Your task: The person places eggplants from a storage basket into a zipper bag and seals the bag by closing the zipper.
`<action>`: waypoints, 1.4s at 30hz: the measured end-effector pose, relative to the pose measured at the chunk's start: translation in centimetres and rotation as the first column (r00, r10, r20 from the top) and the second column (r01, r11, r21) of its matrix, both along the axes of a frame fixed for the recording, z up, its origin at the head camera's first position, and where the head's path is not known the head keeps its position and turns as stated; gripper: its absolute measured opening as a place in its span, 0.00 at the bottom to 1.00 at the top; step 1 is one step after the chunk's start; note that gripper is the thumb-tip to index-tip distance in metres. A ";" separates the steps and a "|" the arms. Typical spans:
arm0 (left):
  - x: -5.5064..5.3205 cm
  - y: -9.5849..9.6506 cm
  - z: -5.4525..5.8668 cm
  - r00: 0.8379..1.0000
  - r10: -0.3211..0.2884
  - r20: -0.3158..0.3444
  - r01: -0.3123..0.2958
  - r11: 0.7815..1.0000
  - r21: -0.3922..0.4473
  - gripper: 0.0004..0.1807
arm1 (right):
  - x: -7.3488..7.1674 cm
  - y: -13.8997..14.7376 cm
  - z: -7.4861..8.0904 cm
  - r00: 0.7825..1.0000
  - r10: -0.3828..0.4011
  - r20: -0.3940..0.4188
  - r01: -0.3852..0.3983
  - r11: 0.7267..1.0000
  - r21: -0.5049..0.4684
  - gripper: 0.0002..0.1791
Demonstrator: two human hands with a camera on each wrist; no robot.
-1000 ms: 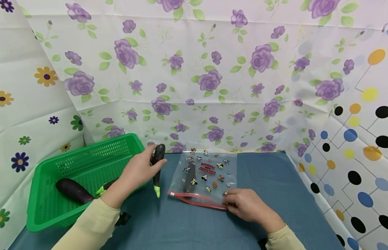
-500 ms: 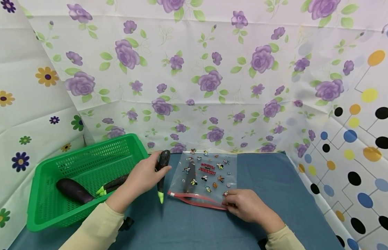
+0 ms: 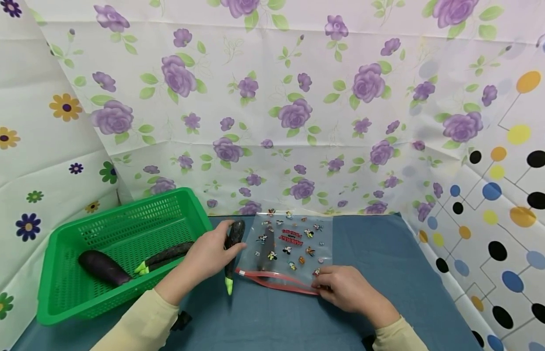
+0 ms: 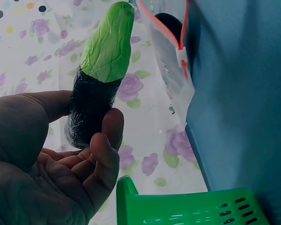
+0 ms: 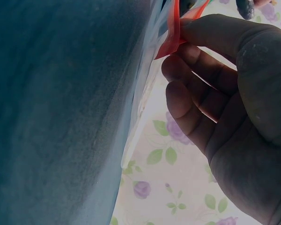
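Note:
My left hand (image 3: 211, 256) grips a slender, dark, wrinkled eggplant (image 3: 235, 236) with a light green stem end, which points down toward the table. In the left wrist view the thumb and fingers close round the eggplant's dark part (image 4: 91, 110), and its green end sticks out beyond them. Just right of it lies a clear zip bag (image 3: 298, 248) with cartoon prints and a red zip edge, parted at its mouth. A long dark thing (image 3: 267, 248) shows inside the bag. My right hand (image 3: 347, 287) pinches the red edge (image 5: 171, 37) at the bag's right corner.
A green slotted basket (image 3: 57, 248) stands at the left, holding a plump purple eggplant (image 3: 103, 267) and slender dark ones (image 3: 169, 253) with green ends. Blue cloth (image 3: 272, 321) covers the table. Flowered sheets (image 3: 272, 161) hang behind, with a dotted sheet at the right.
My left hand has moved right and slightly down with the eggplant, from beside the basket to the bag's left edge. The right hand has stayed on the bag.

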State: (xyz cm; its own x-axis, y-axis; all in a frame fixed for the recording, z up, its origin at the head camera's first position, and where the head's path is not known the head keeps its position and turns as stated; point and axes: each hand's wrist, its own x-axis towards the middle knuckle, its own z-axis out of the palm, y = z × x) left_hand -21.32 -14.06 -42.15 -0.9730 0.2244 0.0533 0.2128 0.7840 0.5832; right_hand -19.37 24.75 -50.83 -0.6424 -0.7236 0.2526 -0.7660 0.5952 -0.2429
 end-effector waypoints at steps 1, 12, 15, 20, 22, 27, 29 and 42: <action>0.0 0.0 -0.1 1.000 0.000 0.003 0.000 1.000 0.003 0.44 | 0.0 0.0 0.0 1.000 0.000 0.000 0.000 1.000 0.002 0.09; 0.2 0.3 -0.9 1.000 -0.002 0.011 0.002 1.000 0.000 0.41 | -0.1 -0.1 0.0 1.000 0.001 0.019 -0.001 1.000 -0.005 0.09; 0.3 0.6 -1.1 1.000 -0.008 0.011 0.008 1.000 0.001 0.41 | 0.0 0.0 -0.1 1.000 0.001 0.017 -0.001 1.000 -0.009 0.09; 0.6 0.9 -1.5 1.000 -0.007 0.015 0.007 1.000 0.011 0.39 | 0.0 0.0 -0.2 1.000 0.005 0.004 -0.005 1.000 -0.011 0.09; 0.6 1.0 -1.7 1.000 -0.007 0.020 0.007 1.000 0.015 0.39 | 0.0 0.0 -0.2 1.000 0.006 0.002 -0.006 1.000 -0.010 0.09; 0.7 1.2 -2.2 1.000 -0.010 0.028 0.009 1.000 0.026 0.39 | 0.0 0.0 -0.1 1.000 0.006 0.004 -0.006 1.000 -0.008 0.09; 0.7 1.2 -2.4 0.999 -0.013 0.030 0.012 0.999 0.032 0.39 | 0.0 0.0 -0.1 1.000 0.007 0.005 -0.007 1.000 -0.009 0.08; 1.1 2.1 -3.5 0.995 -0.081 0.054 0.080 0.997 0.005 0.34 | 0.0 0.0 0.0 1.000 -0.004 0.012 0.004 1.000 -0.007 0.09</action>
